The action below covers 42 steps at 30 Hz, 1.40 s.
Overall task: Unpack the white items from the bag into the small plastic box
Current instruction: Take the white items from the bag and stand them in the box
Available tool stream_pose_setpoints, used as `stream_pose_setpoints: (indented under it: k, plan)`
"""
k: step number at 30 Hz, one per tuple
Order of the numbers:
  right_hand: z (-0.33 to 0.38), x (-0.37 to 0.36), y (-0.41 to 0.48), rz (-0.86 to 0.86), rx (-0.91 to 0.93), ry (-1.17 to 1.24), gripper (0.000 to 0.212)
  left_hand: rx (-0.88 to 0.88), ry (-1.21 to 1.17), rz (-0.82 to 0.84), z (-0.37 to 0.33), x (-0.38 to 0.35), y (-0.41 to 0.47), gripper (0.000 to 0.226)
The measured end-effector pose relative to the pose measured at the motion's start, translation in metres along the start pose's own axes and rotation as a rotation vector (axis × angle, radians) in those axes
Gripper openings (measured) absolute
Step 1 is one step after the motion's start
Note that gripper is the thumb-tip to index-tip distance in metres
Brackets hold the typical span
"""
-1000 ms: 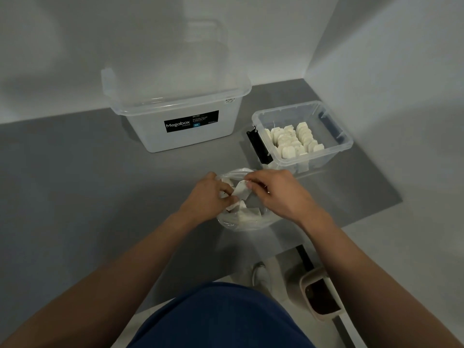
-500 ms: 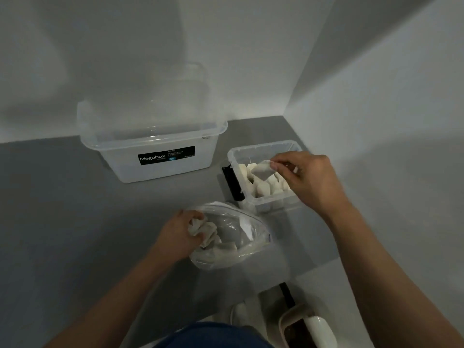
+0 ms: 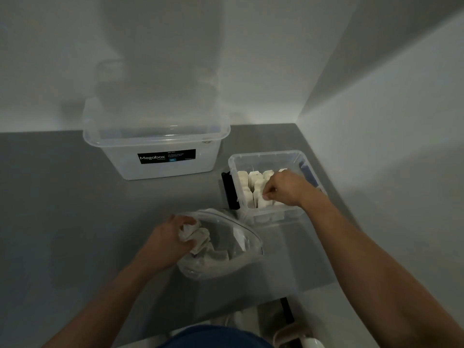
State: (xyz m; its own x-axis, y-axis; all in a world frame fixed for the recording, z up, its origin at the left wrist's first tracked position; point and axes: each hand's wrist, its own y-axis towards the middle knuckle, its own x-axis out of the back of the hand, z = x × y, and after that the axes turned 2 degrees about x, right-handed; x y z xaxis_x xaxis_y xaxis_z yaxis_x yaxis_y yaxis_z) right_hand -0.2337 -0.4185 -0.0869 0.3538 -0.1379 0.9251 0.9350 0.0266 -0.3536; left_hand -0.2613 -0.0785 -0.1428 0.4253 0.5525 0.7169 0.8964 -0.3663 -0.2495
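Grey table (image 3: 62, 222) is carrying everything. I am seeing the left hand (image 3: 170, 238) gripping the bag (image 3: 226, 249), white items (image 3: 200, 237) inside; the right hand (image 3: 283, 188) is pinching one item (image 3: 261, 200) within the box (image 3: 266, 155).

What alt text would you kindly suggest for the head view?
A person's right hand pinches a white item in the small plastic box, while the left hand grips the bag on a grey table. A larger box stands behind.

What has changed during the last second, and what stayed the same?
The right hand carried one white item from the bag into the small box, still pinching it. The left hand still grips white items in the bag; the large box stayed put.
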Motion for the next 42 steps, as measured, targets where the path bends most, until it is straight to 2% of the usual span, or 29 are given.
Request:
stream_pose_setpoints:
  k: [7,10,15,18,20,22,24,27,30,33,37,42]
  plan:
    - [0.001,0.004,-0.002,-0.034,0.014,-0.039,0.015,-0.002,0.014,0.011,-0.001,-0.003,0.001,0.052]
    - [0.009,0.019,-0.025,-0.141,0.019,0.008,0.02,-0.02,0.041,0.014,0.0,-0.003,0.001,0.054]
    - [0.056,0.021,-0.092,-0.387,0.069,0.424,0.011,-0.071,0.082,0.028,0.002,0.001,-0.003,0.056]
    - [0.104,-0.004,-0.116,-0.328,0.187,0.675,0.013,-0.113,0.101,0.028,0.001,0.002,-0.004,0.054]
    - [0.128,-0.031,-0.111,-0.195,0.233,0.599,0.015,-0.151,0.105,0.024,0.0,0.002,-0.007,0.053]
    - [0.141,-0.063,-0.096,-0.118,0.231,0.416,0.018,-0.201,0.123,0.019,-0.001,0.002,-0.01,0.052]
    - [0.142,-0.092,-0.08,-0.103,0.172,0.233,0.023,-0.26,0.128,0.012,-0.002,0.002,-0.011,0.048]
    - [0.138,-0.112,-0.07,-0.08,0.059,0.071,0.02,-0.32,0.184,0.055,0.003,0.001,-0.01,0.044]
    - [0.14,-0.116,-0.07,-0.029,0.04,0.105,0.008,-0.319,0.207,0.139,0.008,0.0,-0.009,0.054]
    - [0.144,-0.121,-0.07,0.009,0.015,0.109,0.016,-0.297,0.177,0.193,0.01,0.0,-0.009,0.068]
    - [0.148,-0.127,-0.069,-0.012,-0.02,0.131,0.007,-0.314,0.145,0.217,0.01,0.001,-0.009,0.065]
    - [0.148,-0.116,-0.08,-0.062,-0.055,0.263,0.01,-0.348,0.134,0.186,0.014,0.005,-0.005,0.064]
